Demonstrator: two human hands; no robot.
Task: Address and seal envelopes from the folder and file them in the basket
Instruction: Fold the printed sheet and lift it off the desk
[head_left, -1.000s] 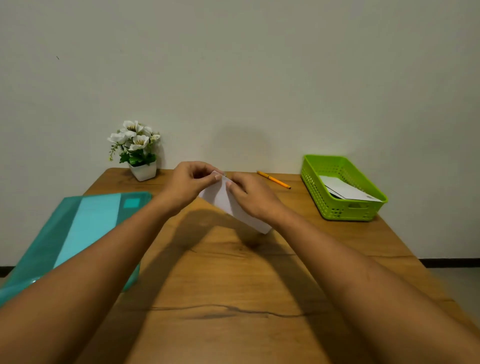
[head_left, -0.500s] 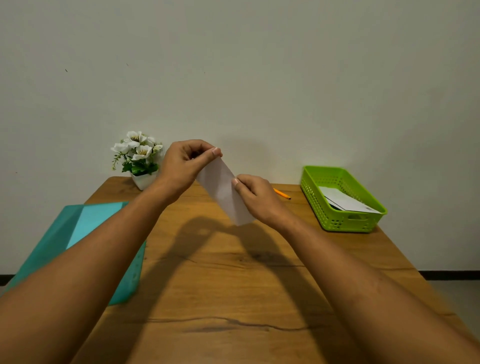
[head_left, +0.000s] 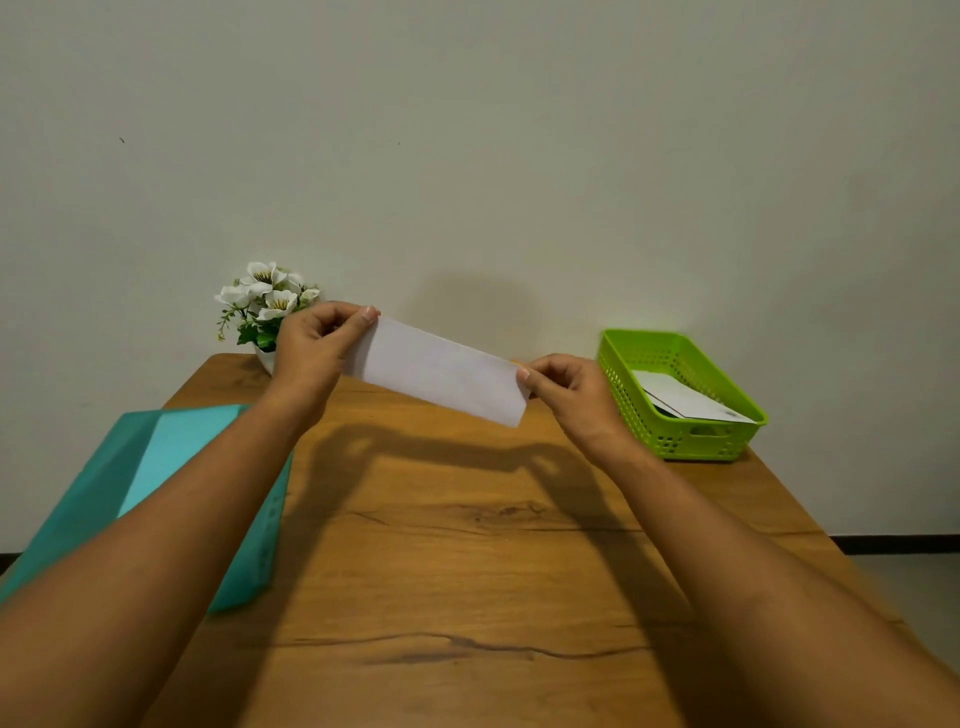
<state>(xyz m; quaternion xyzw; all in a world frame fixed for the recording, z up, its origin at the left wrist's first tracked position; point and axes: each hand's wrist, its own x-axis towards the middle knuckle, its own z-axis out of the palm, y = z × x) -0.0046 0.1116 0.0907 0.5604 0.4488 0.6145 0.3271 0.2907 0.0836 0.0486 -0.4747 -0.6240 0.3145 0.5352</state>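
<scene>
so both hands are up above the table (head_left: 441, 545) with a white envelope (head_left: 436, 371) stretched between them. it hangs over the table's far half and isn't touching the wood. the left hand (head_left: 317, 343) pinches the envelope's left end, thumb on the near face and the other fingers curled behind, and that end sits higher. the right hand (head_left: 566, 389) pinches the upper corner of the right end the same way, lower down, so the envelope slopes down toward the table's right side. the face turned this way looks plain white, and i can't tell from here if there's writing or which side the flap is on. shadows of the arms and the envelope fall across the table's middle. at the table's far right side sits a green basket (head_left: 696, 441) with little holes in its walls. there's white paper (head_left: 685, 402) lying slanted inside it, looks like envelopes, but i can't count them. a teal folder (head_left: 104, 493) lies at the table's left edge and sticks out past it, partly covered by the left forearm. a small plant (head_left: 265, 306) with white flowers stands at the table's far left corner, half hidden behind the left hand.
</scene>
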